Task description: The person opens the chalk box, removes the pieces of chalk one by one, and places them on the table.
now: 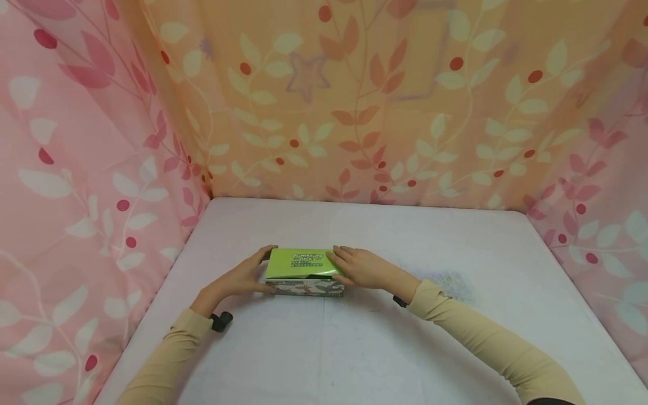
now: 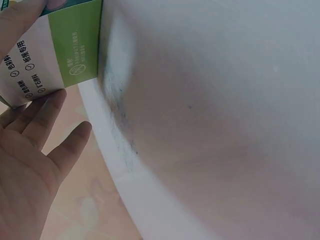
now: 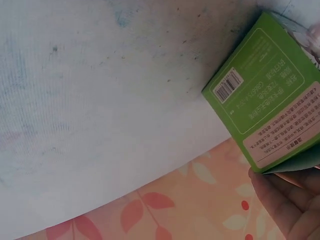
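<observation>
A cardboard box (image 1: 304, 264) with a bright green top and a grey-white patterned front lies on the white table. White lettering covers its lid, and along the front right the lid edge stands slightly off the side, with a dark gap beneath. My left hand (image 1: 247, 275) holds the left end, thumb at the front and fingers at the back; the left wrist view shows the box's white and green end (image 2: 75, 45) between them. At the other end my right hand (image 1: 361, 267) grips the corner, fingers over the back edge and thumb at the front. A barcode (image 3: 228, 86) marks that green end.
The white tabletop (image 1: 364, 349) has bluish stains (image 1: 445, 281) to the right of the box. Floral curtains (image 1: 354, 112) hang behind the table and along both sides. A black wrist device (image 1: 221, 322) sits by the left cuff.
</observation>
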A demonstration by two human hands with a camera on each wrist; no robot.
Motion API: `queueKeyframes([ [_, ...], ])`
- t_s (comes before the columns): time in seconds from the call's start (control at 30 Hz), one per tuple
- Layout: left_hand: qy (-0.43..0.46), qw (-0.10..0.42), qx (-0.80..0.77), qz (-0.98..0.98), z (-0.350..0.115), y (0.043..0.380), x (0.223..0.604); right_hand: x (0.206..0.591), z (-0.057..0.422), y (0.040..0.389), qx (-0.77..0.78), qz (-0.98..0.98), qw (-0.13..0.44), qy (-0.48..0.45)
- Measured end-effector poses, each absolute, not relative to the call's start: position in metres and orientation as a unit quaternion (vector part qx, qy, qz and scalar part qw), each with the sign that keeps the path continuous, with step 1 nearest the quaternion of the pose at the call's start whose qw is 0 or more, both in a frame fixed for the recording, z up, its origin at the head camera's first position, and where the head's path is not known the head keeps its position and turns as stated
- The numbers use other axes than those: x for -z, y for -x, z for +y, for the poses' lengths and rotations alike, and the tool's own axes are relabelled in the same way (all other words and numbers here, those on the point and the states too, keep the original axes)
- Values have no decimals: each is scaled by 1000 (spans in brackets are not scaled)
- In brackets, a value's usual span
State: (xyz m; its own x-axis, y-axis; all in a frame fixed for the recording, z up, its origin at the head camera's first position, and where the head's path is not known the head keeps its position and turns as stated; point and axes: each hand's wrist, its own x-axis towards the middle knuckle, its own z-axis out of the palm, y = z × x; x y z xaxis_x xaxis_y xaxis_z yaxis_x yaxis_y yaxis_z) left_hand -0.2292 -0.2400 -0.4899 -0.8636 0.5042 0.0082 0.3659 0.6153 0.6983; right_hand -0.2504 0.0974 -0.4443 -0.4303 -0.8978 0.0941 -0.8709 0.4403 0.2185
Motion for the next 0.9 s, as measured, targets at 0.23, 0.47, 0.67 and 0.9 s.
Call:
queueKeyframes([
  [0.23, -264, 88, -373, 885, -239, 231, 489, 427, 101, 264, -132, -863, 33, -487],
  [0.47, -254, 106, -383, 882, -239, 230, 490, 431, 101, 285, -311, -872, -33, -377],
  [0.67, -250, 105, -400, 876, -240, 227, 491, 445, 96, 305, -395, -869, 26, -298],
  [0.9, -263, 87, -430, 859, -239, 227, 493, 463, 98, 318, -258, -902, 194, -288],
])
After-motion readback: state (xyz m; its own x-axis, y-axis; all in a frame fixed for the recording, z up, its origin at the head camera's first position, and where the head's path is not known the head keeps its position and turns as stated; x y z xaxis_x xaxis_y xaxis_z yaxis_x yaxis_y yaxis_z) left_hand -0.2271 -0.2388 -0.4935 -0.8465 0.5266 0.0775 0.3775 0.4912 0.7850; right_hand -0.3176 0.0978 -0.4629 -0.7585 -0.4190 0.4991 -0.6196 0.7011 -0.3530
